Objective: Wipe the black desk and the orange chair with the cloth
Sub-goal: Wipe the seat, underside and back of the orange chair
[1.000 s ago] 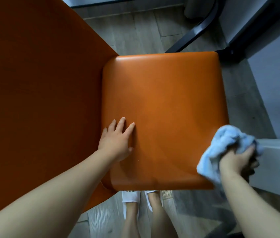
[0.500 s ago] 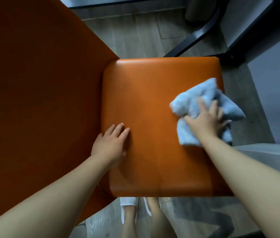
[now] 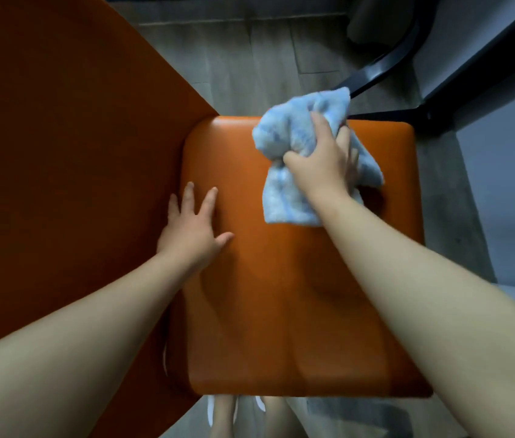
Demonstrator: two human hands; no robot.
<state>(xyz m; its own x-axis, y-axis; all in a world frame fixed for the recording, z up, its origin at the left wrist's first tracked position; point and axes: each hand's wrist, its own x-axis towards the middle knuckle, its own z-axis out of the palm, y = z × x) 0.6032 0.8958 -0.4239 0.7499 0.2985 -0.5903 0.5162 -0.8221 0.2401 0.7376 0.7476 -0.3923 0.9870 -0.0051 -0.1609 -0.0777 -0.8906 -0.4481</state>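
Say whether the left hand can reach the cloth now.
Probably yes: the left hand rests open on the chair seat, bare seat lies between it and the cloth, which the right hand grips.

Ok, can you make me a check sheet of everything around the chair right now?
Surface: orange seat, smooth, no dirt that I can tell.
Job's things: cloth, light blue and bunched, on the far part of the seat; chair back at the left.
Clutter: nothing seen.
Grips: left hand flat on the seat beside the chair back, fingers straight; right hand grips the cloth.
Cables: nothing seen.
Surroundings: grey wood floor; black frame at the upper right; feet below the seat's near edge.
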